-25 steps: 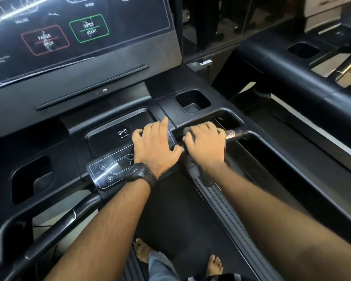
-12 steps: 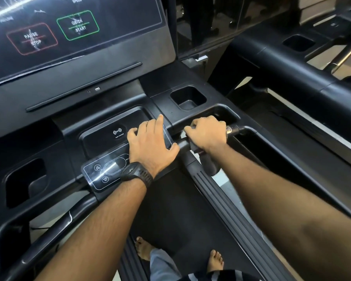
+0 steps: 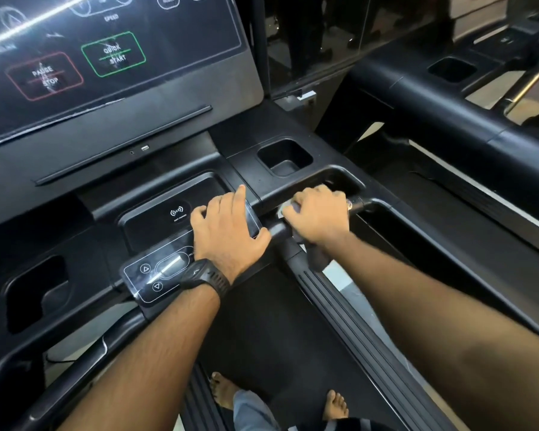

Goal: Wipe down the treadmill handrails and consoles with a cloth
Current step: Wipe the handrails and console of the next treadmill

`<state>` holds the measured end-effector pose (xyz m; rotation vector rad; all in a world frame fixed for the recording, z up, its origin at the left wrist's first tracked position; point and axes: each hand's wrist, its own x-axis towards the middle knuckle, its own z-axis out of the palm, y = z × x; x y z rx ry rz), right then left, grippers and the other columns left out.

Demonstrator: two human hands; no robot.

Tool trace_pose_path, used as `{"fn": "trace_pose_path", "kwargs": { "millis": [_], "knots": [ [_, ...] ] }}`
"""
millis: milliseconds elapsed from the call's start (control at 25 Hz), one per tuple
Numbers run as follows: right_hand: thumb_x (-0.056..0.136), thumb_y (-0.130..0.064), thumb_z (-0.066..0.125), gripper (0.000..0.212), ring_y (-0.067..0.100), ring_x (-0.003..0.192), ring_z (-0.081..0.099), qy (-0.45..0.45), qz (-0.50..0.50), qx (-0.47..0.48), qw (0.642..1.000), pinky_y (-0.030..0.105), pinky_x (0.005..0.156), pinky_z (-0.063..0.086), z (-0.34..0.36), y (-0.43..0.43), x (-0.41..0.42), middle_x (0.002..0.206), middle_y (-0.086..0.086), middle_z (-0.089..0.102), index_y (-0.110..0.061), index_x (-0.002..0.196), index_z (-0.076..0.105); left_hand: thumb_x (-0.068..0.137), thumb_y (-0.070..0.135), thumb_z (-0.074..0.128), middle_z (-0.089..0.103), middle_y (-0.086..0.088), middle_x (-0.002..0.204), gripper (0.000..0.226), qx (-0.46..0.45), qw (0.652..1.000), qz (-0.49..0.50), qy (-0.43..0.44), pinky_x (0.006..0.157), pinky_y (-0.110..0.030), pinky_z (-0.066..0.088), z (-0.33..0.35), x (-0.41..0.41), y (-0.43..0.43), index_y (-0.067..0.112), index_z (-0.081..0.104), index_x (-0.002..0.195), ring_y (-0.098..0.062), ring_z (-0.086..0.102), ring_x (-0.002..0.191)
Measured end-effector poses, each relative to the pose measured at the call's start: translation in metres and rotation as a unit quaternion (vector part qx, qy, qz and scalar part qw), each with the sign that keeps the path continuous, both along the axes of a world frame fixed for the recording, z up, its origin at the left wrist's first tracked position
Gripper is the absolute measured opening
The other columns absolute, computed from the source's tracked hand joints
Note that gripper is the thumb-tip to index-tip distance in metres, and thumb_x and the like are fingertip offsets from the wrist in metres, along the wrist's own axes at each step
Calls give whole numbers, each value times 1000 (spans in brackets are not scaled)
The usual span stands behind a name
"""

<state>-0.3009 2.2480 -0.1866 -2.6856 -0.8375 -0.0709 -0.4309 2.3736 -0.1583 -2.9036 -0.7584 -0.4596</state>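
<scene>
Right hand [image 3: 319,214] clasps grey cloth [image 3: 318,258] round grip bar [image 3: 277,231], shifted slightly outward | left hand [image 3: 227,234] flat, fingers spread, on control panel [image 3: 156,275] | handrail wiping progressing.

A: What kind of place is pictured?
B: A gym is indicated: a treadmill console [image 3: 181,98] marked "QUICK START" and "PAUSE STOP" is seen above a running belt [image 3: 262,337], and a second treadmill [image 3: 417,88] is set just beside it, at right.
</scene>
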Motion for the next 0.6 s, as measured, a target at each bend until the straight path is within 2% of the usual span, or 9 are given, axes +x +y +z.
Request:
{"fn": "trace_pose_path", "kwargs": {
  "millis": [80,160,200,280,320,440,480,560,600],
  "knots": [
    [87,-47,37,39,21,105,55,35,-33,-19,999,44,86,35,4,0,3,89,-6,64,-26,85,70,72,63,42,59,4,123,85,-5,1000,-3,4,95,-46,38,0,0,-1,18,40,144,-18,52,115],
    [89,-43,42,33,19,111,54,-21,-71,47,996,47,97,37,-2,-6,-9,97,-8,67,-29,94,72,72,63,43,58,4,124,85,2,1000,-2,2,95,-45,37,1,0,-1,18,40,144,-18,52,115],
    [89,-43,43,33,19,111,55,-41,-58,51,996,46,96,37,-7,-9,-10,97,-9,67,-29,94,72,72,63,43,58,4,124,85,1,1000,-1,1,95,-45,37,1,0,-1,18,40,144,-18,52,115],
    [86,-47,39,39,21,106,56,-13,-1,-6,1000,42,85,36,-7,-10,9,93,-6,67,-26,86,71,72,63,41,58,5,125,85,-6,1000,-2,0,96,-45,37,0,1,-1,18,40,144,-18,52,116],
    [85,-48,36,41,22,106,56,13,-15,-18,1000,41,83,36,-4,-11,16,94,-5,68,-26,84,70,72,63,40,58,5,125,85,-6,1000,-3,0,96,-45,37,0,1,-1,18,40,145,-18,52,116],
    [87,-44,38,38,19,113,53,-17,-80,50,995,44,96,34,-7,-16,7,100,-8,69,-28,92,72,72,63,42,58,6,125,85,-1,1000,-1,-2,96,-44,37,1,0,-2,19,40,145,-17,52,116],
    [88,-44,39,37,20,113,54,-9,-64,36,997,44,96,34,-7,-17,8,99,-8,68,-28,91,72,72,63,42,58,6,125,85,-1,1000,-1,-3,97,-44,36,1,0,-1,19,40,145,-17,51,116],
    [87,-48,40,39,23,106,58,49,-25,-26,998,44,88,38,-1,-15,28,94,-4,68,-24,82,70,73,63,43,58,6,125,85,-6,1000,-4,0,97,-44,36,0,0,-1,19,40,145,-17,51,117],
    [87,-49,40,40,24,105,59,76,-48,-38,995,44,86,38,4,-14,36,93,-3,69,-23,81,70,73,63,43,58,6,125,85,-3,1000,-5,0,97,-44,36,0,0,-1,19,40,145,-17,51,116]
  ]
}}
